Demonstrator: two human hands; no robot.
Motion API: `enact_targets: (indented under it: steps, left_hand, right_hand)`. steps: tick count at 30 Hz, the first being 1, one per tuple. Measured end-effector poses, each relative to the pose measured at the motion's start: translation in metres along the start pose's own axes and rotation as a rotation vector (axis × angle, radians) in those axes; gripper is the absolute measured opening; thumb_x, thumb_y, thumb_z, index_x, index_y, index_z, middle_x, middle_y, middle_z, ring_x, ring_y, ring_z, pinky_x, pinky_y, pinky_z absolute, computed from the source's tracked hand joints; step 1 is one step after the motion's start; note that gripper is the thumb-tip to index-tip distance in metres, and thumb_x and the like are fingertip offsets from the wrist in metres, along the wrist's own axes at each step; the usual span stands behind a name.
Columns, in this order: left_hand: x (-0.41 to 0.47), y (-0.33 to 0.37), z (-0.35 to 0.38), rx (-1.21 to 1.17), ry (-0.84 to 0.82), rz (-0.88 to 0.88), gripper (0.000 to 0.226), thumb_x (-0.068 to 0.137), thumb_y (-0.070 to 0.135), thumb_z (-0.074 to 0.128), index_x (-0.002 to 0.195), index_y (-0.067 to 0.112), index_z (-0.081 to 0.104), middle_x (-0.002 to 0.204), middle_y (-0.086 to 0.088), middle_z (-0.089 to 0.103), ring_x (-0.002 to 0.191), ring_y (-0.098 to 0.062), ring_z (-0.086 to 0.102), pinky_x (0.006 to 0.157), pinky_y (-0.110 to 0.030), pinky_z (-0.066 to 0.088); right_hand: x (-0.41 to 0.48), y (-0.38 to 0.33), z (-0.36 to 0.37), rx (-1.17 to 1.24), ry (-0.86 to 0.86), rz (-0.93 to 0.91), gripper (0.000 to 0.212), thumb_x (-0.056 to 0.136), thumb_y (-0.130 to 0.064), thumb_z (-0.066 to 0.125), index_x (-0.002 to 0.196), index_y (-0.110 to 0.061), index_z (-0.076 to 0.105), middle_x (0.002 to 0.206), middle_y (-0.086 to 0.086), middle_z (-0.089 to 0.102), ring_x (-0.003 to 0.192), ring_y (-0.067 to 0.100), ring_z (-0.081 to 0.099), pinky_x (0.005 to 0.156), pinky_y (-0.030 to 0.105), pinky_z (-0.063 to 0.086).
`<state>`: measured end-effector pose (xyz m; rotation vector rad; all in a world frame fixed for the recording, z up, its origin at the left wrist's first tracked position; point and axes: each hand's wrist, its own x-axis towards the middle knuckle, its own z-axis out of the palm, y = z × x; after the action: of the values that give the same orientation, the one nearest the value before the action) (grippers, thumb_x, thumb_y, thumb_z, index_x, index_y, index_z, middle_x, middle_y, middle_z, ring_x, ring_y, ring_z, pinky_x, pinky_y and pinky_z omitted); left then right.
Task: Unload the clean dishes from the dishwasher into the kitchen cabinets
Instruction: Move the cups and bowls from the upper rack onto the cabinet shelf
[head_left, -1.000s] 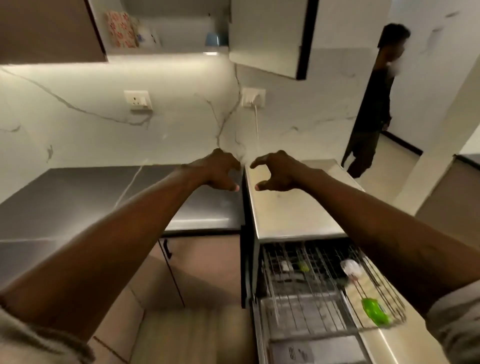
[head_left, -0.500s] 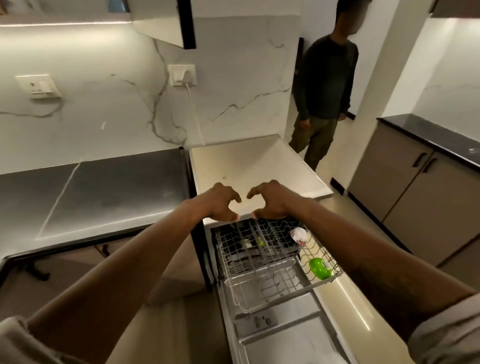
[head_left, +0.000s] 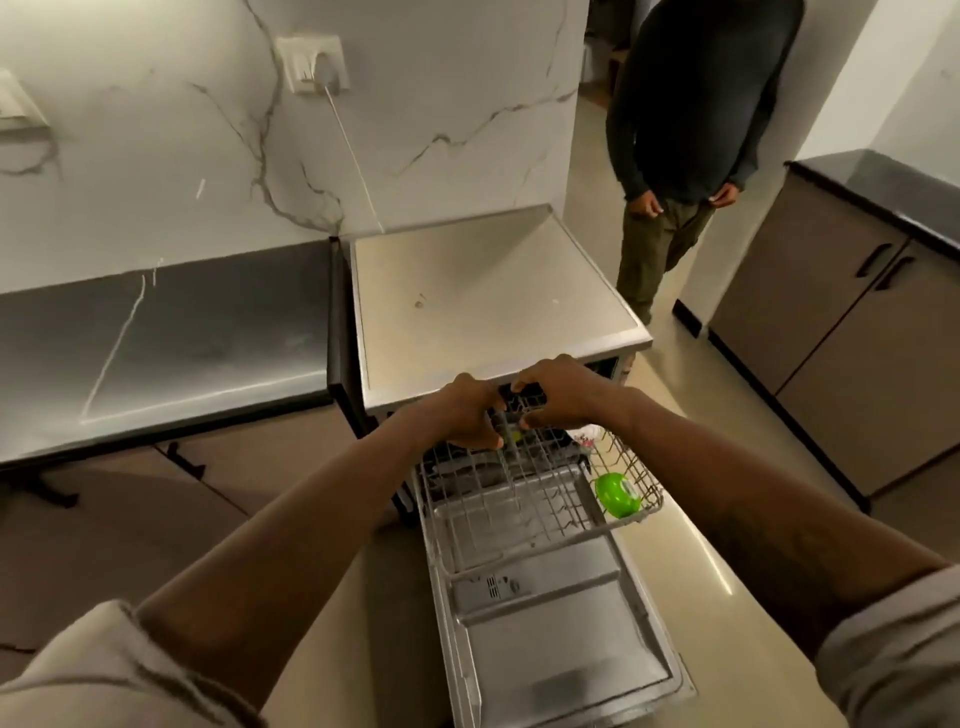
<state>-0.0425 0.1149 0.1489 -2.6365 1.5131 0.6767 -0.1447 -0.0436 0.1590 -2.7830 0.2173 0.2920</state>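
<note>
The dishwasher (head_left: 493, 301) stands open, its door (head_left: 561, 634) folded down toward me. A wire rack (head_left: 519, 501) is pulled out over the door. A bright green round item (head_left: 615, 493) lies at the rack's right end, and a white patterned piece (head_left: 587, 435) sits behind it. My left hand (head_left: 467, 415) and my right hand (head_left: 558, 389) hover side by side over the back of the rack, under the dishwasher's top edge. Their fingers and thumbs are curled toward each other, and I see nothing held in them.
A dark counter (head_left: 156, 332) runs along the marble wall on the left, with cabinet doors below. A person in dark clothes (head_left: 691, 130) stands beyond the dishwasher on the right. Brown cabinets (head_left: 857, 338) line the right side. A cord hangs from a wall socket (head_left: 314, 65).
My view has tilted down and moved closer. Both hands, still curled and side by side, dropped from in front of the wall to the back of the rack.
</note>
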Motion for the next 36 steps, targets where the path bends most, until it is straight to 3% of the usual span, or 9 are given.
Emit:
enact_targets:
  steps: [3,10,14,17,19,21,24,29,36]
  left_hand:
    - [0.03,0.019,0.023,-0.05,-0.056,-0.045,0.054,0.084,0.044,0.076,0.13,0.019,0.065,0.119,-0.005,0.068,0.111,-0.026,0.063,0.094,-0.038,0.054]
    - [0.136,0.057,0.095,-0.059,-0.103,-0.06,0.041,0.083,0.04,0.074,0.11,0.01,0.067,0.089,-0.005,0.065,0.089,-0.024,0.065,0.082,-0.039,0.056]
    - [0.198,0.066,0.158,-0.154,-0.129,-0.089,0.056,0.083,0.051,0.075,0.116,0.007,0.063,0.107,-0.012,0.067,0.096,-0.026,0.061,0.082,-0.036,0.051]
    - [0.239,0.078,0.211,-0.259,-0.114,-0.088,0.066,0.08,0.047,0.08,0.13,0.009,0.062,0.124,-0.014,0.067,0.115,-0.031,0.061,0.096,-0.039,0.052]
    - [0.264,0.088,0.242,-0.299,-0.137,-0.07,0.068,0.078,0.045,0.082,0.13,0.005,0.063,0.119,-0.015,0.07,0.112,-0.033,0.063,0.092,-0.037,0.052]
    - [0.285,0.094,0.269,-0.325,-0.165,-0.047,0.065,0.072,0.039,0.085,0.124,0.005,0.064,0.112,-0.015,0.071,0.106,-0.034,0.066,0.086,-0.036,0.053]
    - [0.31,0.1,0.299,-0.317,-0.201,0.022,0.079,0.062,0.03,0.087,0.132,0.012,0.058,0.124,-0.015,0.066,0.111,-0.035,0.064,0.091,-0.042,0.055]
    - [0.332,0.1,0.319,-0.265,-0.29,0.129,0.111,0.059,0.033,0.093,0.153,0.016,0.036,0.149,-0.013,0.047,0.132,-0.033,0.047,0.105,-0.037,0.044]
    - [0.342,0.119,0.325,0.013,-0.243,0.223,0.101,0.061,0.047,0.093,0.145,0.015,0.045,0.142,-0.011,0.049,0.131,-0.032,0.047,0.106,-0.045,0.046]
  right_hand:
    - [0.003,0.038,0.019,0.057,-0.051,0.001,0.057,0.077,-0.035,0.082,0.129,-0.016,0.064,0.121,0.005,0.068,0.106,0.02,0.064,0.089,0.032,0.052]
    - [0.031,0.146,0.094,0.085,-0.179,0.043,0.041,0.075,-0.036,0.079,0.113,-0.019,0.073,0.102,0.007,0.074,0.097,0.028,0.067,0.086,0.039,0.056]
    - [0.063,0.214,0.155,0.093,-0.202,0.107,0.055,0.073,-0.034,0.081,0.123,-0.017,0.068,0.115,0.01,0.07,0.11,0.033,0.063,0.092,0.039,0.053]
    - [0.095,0.261,0.201,0.057,-0.224,0.11,0.061,0.067,-0.024,0.077,0.126,-0.013,0.064,0.119,0.017,0.067,0.109,0.037,0.063,0.089,0.037,0.054]
    - [0.117,0.286,0.226,0.015,-0.215,0.102,0.067,0.067,-0.017,0.073,0.132,-0.01,0.059,0.13,0.021,0.06,0.118,0.04,0.059,0.093,0.039,0.053]
    - [0.137,0.306,0.246,-0.039,-0.218,0.075,0.078,0.072,-0.015,0.075,0.145,-0.011,0.048,0.146,0.018,0.049,0.134,0.037,0.047,0.106,0.041,0.046]
    - [0.167,0.322,0.267,-0.121,-0.288,0.072,0.096,0.077,-0.023,0.079,0.156,-0.01,0.025,0.16,0.018,0.027,0.144,0.037,0.033,0.114,0.044,0.038]
    - [0.204,0.327,0.282,-0.171,-0.221,0.03,0.09,0.083,-0.004,0.068,0.158,-0.009,0.018,0.165,0.02,0.011,0.148,0.045,0.024,0.107,0.054,0.044]
    - [0.219,0.331,0.278,-0.18,-0.132,0.038,0.053,0.091,-0.007,0.063,0.142,-0.004,0.047,0.135,0.023,0.052,0.122,0.046,0.053,0.093,0.049,0.051]
